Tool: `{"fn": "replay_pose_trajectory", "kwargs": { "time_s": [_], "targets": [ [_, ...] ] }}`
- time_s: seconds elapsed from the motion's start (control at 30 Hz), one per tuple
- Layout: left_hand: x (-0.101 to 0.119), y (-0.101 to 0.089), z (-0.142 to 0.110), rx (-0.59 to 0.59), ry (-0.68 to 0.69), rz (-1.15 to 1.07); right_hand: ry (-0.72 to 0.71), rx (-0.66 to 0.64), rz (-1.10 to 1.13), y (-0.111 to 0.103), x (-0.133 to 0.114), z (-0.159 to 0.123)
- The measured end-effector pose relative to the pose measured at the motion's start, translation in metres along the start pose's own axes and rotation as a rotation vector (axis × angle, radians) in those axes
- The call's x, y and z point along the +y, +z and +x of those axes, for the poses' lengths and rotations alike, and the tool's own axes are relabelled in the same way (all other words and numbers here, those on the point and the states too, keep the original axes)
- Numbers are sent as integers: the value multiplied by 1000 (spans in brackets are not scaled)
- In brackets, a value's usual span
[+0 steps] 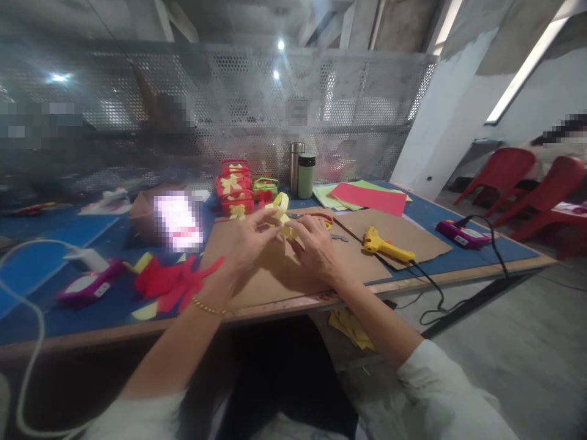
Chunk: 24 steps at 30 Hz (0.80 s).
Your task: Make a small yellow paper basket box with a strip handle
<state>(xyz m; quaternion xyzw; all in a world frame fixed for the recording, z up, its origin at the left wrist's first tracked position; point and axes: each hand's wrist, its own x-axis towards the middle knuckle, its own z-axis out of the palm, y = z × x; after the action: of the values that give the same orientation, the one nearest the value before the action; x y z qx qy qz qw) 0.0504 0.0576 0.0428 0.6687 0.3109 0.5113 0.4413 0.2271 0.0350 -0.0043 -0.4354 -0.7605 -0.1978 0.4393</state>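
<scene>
Both hands, left (257, 238) and right (316, 247), hold a looped yellow strip (280, 206) above brown cardboard (270, 272) on a blue table (41, 321). Red boxes (235, 189) with yellow bows stand behind, near two bottles (302, 174). A yellow glue gun (387, 245) lies at right; red scraps (172, 281) lie at left beside a purple power strip (89, 284).

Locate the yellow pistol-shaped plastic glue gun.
Head view, right side: the glue gun lies on flat brown cardboard, between the person's bare right hand and a purple boxy plastic device.
</scene>
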Motion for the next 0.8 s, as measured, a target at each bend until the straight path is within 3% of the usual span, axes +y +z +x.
{"fn": "replay_pose_trajectory", "kwargs": {
  "time_s": [0.5, 0.8],
  "targets": [
    [-5, -3, 1, -37, 50, 10, 5, -25, -4, 0, -3, 0],
    [2, -2, -1, -29, -1, -3, 31, -28, -2, -2, 0, -2]
  ]
}}
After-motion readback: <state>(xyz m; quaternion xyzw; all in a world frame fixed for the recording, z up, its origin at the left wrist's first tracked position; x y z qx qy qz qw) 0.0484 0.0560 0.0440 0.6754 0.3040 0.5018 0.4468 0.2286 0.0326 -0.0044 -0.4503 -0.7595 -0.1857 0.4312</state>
